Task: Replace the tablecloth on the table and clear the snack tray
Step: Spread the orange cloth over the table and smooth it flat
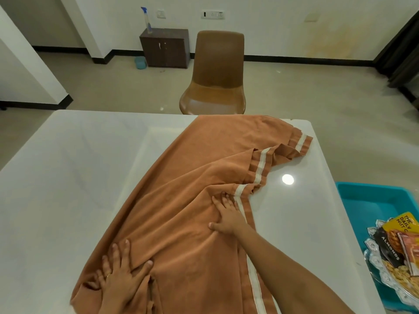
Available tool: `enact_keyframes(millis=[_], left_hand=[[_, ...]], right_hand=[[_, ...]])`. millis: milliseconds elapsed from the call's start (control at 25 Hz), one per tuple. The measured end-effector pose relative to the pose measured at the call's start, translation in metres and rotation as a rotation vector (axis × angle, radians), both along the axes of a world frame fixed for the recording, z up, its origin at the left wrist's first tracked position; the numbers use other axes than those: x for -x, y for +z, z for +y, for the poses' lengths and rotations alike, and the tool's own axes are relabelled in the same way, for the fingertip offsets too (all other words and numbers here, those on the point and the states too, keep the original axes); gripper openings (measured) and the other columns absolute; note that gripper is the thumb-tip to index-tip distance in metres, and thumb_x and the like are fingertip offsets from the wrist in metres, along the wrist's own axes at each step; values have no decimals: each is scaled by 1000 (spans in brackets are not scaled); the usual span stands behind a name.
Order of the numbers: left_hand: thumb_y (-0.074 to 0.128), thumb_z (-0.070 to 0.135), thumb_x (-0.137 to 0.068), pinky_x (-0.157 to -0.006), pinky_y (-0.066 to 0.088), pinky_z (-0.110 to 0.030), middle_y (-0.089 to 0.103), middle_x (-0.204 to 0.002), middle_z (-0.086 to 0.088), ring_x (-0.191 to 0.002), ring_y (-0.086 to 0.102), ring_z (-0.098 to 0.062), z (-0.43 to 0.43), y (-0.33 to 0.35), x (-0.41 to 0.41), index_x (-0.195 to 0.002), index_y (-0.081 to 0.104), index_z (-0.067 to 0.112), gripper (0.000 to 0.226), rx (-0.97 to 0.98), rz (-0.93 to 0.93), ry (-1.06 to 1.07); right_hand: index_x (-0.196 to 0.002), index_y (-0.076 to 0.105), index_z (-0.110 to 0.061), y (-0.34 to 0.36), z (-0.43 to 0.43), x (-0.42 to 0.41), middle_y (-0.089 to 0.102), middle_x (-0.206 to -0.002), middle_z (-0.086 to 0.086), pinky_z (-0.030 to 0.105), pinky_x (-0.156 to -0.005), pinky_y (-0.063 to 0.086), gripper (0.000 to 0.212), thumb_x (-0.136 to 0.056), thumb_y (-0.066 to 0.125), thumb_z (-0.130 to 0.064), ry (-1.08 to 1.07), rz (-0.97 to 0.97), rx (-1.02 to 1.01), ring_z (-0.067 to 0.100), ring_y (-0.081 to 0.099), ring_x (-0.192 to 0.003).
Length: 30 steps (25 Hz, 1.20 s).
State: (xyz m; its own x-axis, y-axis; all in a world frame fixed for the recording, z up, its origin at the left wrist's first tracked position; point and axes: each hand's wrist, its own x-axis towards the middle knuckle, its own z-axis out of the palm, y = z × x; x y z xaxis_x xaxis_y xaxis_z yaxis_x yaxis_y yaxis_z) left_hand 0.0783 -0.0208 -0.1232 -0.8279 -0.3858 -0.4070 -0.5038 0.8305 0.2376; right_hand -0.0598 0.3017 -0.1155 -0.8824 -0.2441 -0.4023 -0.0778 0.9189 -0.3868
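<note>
Both hands pressed flat on a rumpled tablecloth.

The orange tablecloth [192, 200], edged with a white stripe, lies bunched in a diagonal band across the white table [68, 177]. The left hand [123, 275] rests palm-down on the cloth's near left corner, fingers spread, a ring on one finger. The right hand [226, 214], arm stretched forward, lies palm-down with fingers splayed just beside the cloth's striped edge. Right of the table sits the glass snack tray [385, 282] with snack packets [399, 241], over a teal bin [371, 200].
</note>
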Motion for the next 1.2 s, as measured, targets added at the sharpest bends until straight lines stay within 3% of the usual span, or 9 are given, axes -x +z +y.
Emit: enact_keyframes(millis=[200,360,520,680,840,960,1040,1120,1200], left_hand=[[33,95,-53,-115,0,-56,-1,-161,-1,-145,2,-34,10,13,-5,-151,5,37,117,19,-51,28],[14,90,-57,-116,1,-52,17,-157,-11,-145,11,-29,48,28,25,-144,34,13,118,10,74,-79],[25,90,-67,-116,6,-33,34,-153,-4,-145,18,-21,116,22,54,-139,44,19,103,-358,167,-319],[58,45,-90,-81,44,-11,71,-96,4,-98,66,-14,176,50,77,-97,69,20,28,-825,157,-114],[61,25,-92,-54,47,-25,63,-62,-6,-52,60,-12,188,56,93,-71,63,12,24,-997,36,85],[57,8,-91,-62,42,-34,61,-68,-13,-65,56,-21,164,42,95,-74,63,10,18,-986,86,212],[58,10,-90,-62,42,-33,63,-70,-8,-69,56,-20,144,42,97,-79,64,10,13,-951,166,335],[59,10,-89,-68,47,-36,66,-76,-10,-74,61,-22,136,59,102,-82,66,8,10,-945,244,386],[62,11,-89,-77,50,-37,70,-84,-10,-80,65,-22,135,76,106,-87,69,7,8,-955,266,282]], right_hand=[[-153,-3,-27,-2,-14,-27,-9,-161,7,38,-118,-3,100,-81,60,-56,-132,55,60,24,-8,-147],[-153,4,-16,1,-12,-94,-1,-159,10,39,-118,10,113,-70,46,-81,-425,106,178,27,5,-146],[-151,0,-14,16,-9,-122,4,-153,11,30,-112,28,109,-75,77,-30,-651,78,171,29,24,-139],[-152,7,-20,40,-24,-118,19,-156,3,30,-115,27,85,-84,57,-7,-648,52,509,18,29,-141],[-150,15,-23,52,-48,-114,49,-138,-3,26,-103,43,82,-78,55,-16,-478,-95,749,7,49,-126],[-129,40,-40,50,-41,-120,54,-130,-12,22,-100,42,46,-90,59,-26,-474,6,735,-3,49,-121],[-137,37,-37,31,-21,-127,39,-148,-5,27,-115,22,48,-92,46,-49,-490,209,414,10,33,-137],[-152,6,-30,10,4,-134,-8,-159,2,39,-115,-2,86,-80,24,-74,-456,167,24,30,-4,-147],[-146,-17,-33,-6,21,-136,-32,-150,2,45,-111,-16,99,-70,19,-85,-428,67,-77,33,-27,-141]])
